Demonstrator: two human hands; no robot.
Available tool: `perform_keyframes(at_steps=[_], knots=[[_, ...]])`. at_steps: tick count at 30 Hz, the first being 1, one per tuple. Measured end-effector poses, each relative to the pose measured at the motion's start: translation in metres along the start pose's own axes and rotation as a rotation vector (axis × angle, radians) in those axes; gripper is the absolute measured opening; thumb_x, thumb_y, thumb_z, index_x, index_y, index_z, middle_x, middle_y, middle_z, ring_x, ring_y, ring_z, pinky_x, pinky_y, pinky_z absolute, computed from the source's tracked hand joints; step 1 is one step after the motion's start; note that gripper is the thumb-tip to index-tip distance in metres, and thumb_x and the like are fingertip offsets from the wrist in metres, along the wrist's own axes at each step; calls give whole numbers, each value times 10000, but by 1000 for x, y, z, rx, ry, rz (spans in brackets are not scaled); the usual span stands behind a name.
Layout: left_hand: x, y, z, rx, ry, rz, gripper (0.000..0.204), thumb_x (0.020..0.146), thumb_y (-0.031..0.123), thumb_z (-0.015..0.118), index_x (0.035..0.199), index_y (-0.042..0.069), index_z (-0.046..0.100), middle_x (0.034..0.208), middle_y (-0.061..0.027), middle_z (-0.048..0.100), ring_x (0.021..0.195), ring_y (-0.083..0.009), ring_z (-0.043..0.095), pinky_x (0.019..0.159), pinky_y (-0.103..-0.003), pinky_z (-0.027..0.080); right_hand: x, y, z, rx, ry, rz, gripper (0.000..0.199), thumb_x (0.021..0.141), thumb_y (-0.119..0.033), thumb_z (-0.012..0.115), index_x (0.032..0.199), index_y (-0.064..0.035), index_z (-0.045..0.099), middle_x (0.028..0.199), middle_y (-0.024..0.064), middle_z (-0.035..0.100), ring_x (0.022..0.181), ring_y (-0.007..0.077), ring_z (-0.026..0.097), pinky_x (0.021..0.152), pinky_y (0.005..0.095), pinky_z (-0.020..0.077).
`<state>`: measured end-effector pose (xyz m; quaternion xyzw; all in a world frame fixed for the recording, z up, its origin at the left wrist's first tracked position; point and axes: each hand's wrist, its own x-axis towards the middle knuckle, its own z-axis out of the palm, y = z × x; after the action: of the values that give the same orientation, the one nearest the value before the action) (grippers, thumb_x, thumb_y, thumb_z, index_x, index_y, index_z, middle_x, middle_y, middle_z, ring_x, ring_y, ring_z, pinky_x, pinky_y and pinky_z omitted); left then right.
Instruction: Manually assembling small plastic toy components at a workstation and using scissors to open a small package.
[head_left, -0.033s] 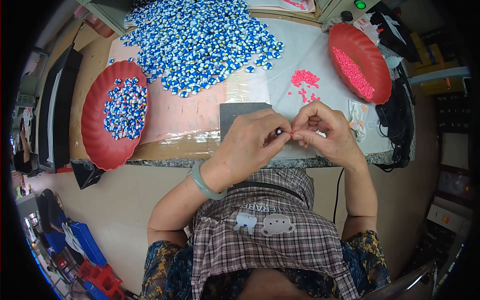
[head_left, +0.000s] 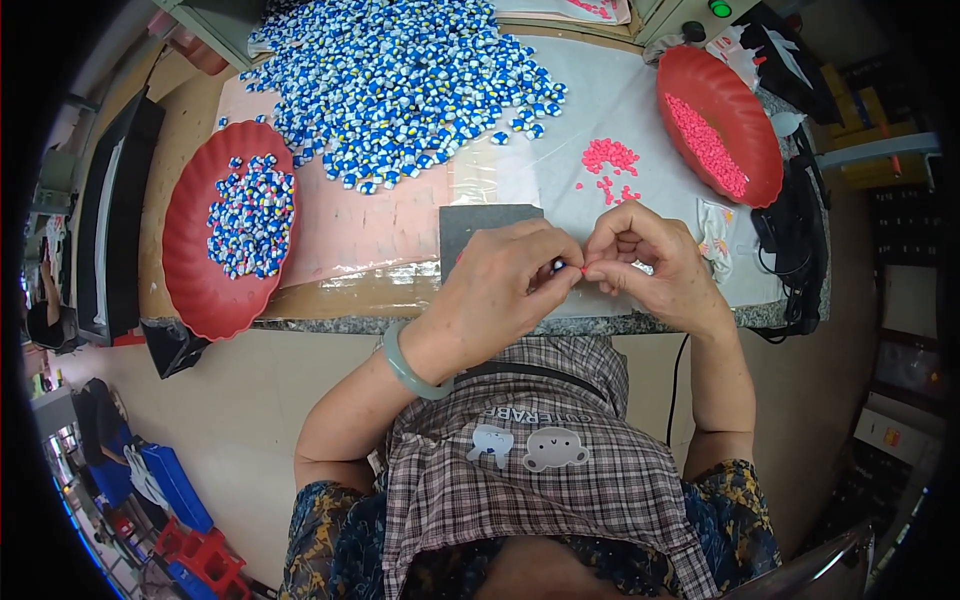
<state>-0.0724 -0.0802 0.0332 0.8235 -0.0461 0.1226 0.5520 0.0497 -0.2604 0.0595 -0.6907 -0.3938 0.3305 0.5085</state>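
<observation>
A small blue piece (head_left: pixel 557 266) is pinched in the fingertips of the left hand (head_left: pixel 500 290), just above the near edge of the worktop (head_left: pixel 400 225). A tiny pink part (head_left: pixel 585 270) is clamped in the grip of the right hand (head_left: pixel 650 262), touching the blue piece. A dark grey pad (head_left: pixel 470 225) lies beneath the hands. Loose pink parts (head_left: pixel 608 160) lie just beyond; red trays (head_left: pixel 200 270) stand at both sides.

Bare pink mat (head_left: pixel 370 225) open between left red tray (head_left: pixel 190 280) and grey pad (head_left: pixel 470 225), blue-white pile (head_left: pixel 400 80) blocking behind
</observation>
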Motion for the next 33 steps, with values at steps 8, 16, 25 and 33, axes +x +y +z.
perform_keyframes(at_steps=[8,16,25,33], knots=[[-1,1,-6,-320,-74,-261,81,914,65,685,961,3,662,826,-14,630,686,-63,571,618,-219,466,-3,-1,9,-130,164,-148,98,840,16,740,906,25,669,808,68,684,699,119,665,624,238,555],[-4,-6,-6,-688,-100,-400,86,946,84,678,995,23,644,852,22,615,726,-28,559,651,-175,453,-5,-3,24,-423,267,-365,149,757,78,733,884,14,687,842,103,708,712,169,685,634,277,552],[-5,-4,-8,-611,-98,-428,65,941,61,672,984,23,642,858,27,620,763,-20,571,681,-171,468,2,7,30,-739,349,-685,235,693,106,749,877,-11,662,803,95,681,674,214,676,590,298,544],[-9,-12,-19,-727,-27,-345,143,942,7,653,1071,-52,667,968,-59,689,823,-82,631,733,-217,530,0,9,18,-439,267,-424,162,723,85,712,849,3,652,789,90,673,654,173,658,577,269,526]])
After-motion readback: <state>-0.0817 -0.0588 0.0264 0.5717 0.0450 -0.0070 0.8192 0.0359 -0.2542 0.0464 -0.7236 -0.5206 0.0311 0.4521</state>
